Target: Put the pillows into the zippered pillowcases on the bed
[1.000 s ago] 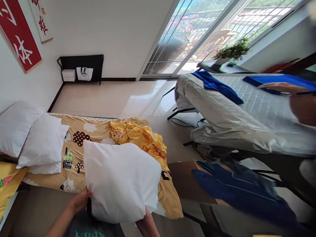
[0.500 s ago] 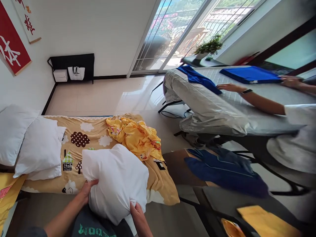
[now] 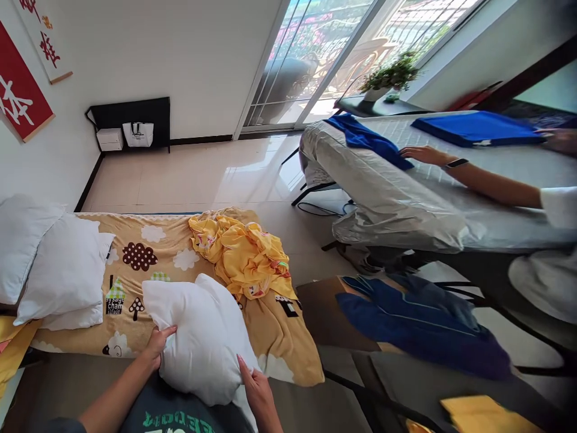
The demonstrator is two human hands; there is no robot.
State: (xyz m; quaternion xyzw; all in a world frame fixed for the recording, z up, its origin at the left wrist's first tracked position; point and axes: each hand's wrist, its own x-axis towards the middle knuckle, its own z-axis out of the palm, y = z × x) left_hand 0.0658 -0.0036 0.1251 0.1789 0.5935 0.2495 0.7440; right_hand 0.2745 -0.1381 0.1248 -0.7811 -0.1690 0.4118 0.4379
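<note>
I hold a white pillow [image 3: 201, 337] in front of my body, squeezed between both hands. My left hand [image 3: 157, 347] presses its left side, fingers curled into the fabric. My right hand [image 3: 255, 388] grips its lower right edge. The pillow hangs over the near edge of a bed covered by a tan cartoon-print sheet [image 3: 180, 264]. A crumpled yellow cover [image 3: 243, 255] lies on the sheet just beyond the pillow. Two more white pillows [image 3: 58, 270] are stacked at the left end of the bed.
Another person's arm with a watch [image 3: 469, 174] reaches over a silver-covered table [image 3: 406, 198] at right, beside blue cloths [image 3: 473, 127]. More blue fabric [image 3: 419, 319] lies on a low surface below it. A black shelf [image 3: 130, 123] stands at the far wall by glass doors [image 3: 324, 60].
The pillow has come lower and closer to me and is squeezed narrower between my hands. The other person's arm has reached out across the silver table.
</note>
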